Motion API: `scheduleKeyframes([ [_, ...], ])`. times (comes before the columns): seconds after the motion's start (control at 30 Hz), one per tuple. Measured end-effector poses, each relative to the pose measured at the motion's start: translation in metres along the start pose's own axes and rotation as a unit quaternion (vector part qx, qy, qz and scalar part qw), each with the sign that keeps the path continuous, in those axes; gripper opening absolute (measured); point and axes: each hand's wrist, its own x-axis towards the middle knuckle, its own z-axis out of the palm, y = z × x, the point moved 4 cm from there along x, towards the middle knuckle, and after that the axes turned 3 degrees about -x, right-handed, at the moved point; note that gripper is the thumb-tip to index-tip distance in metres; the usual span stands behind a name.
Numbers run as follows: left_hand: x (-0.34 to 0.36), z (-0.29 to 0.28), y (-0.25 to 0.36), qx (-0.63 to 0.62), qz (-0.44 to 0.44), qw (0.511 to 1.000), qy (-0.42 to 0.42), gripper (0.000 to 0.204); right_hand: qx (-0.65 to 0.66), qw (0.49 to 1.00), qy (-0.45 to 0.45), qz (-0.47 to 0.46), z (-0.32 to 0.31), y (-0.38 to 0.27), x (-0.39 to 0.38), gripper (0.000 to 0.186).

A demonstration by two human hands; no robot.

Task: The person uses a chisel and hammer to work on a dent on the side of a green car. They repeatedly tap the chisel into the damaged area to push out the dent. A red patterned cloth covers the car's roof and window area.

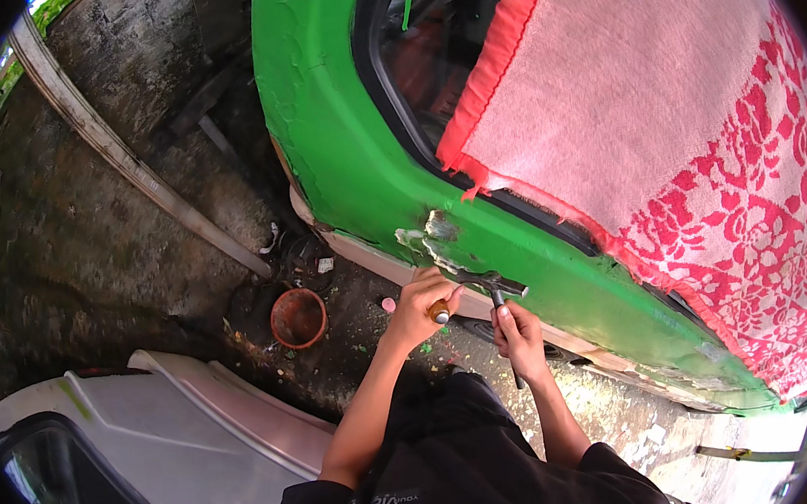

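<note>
My left hand (415,310) is closed around a chisel (440,313) with a brown handle and a metal cap; its blade is hidden behind my fingers. It is held against the lower side of a green car body (347,151). Just above it is a chipped patch (437,232) where pale filler and dark metal show through the paint. My right hand (521,340) grips the dark handle of a hammer (497,292). The hammer's head lies close to the green panel, right of the chisel's cap and apart from it.
A pink and red patterned towel (639,87) drapes over the car's window and roof. Behind me on the left stands a silver car (211,461). A reddish-brown bowl (298,319) sits on the littered ground, near a long pale strip (142,169) against the wall.
</note>
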Motion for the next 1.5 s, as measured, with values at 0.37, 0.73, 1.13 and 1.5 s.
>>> scheduleKeyframes([
  [0.37,0.022,0.027,0.002,0.018,-0.082,0.995,0.055,0.024,-0.129,0.982,0.012,-0.140,-0.032,-0.007,-0.005,0.040],
  [0.73,0.028,0.058,-0.007,0.073,-0.061,0.992,0.079,0.031,-0.106,0.967,0.035,-0.228,-0.064,0.026,-0.009,0.039],
  [1.13,0.024,0.054,-0.015,0.085,-0.073,0.993,0.038,0.027,-0.302,0.922,0.046,-0.236,-0.047,0.028,-0.004,0.055],
  [1.5,0.027,0.042,-0.014,0.077,-0.097,0.992,0.015,0.013,-0.230,0.936,0.107,-0.245,-0.049,0.026,-0.009,0.046],
])
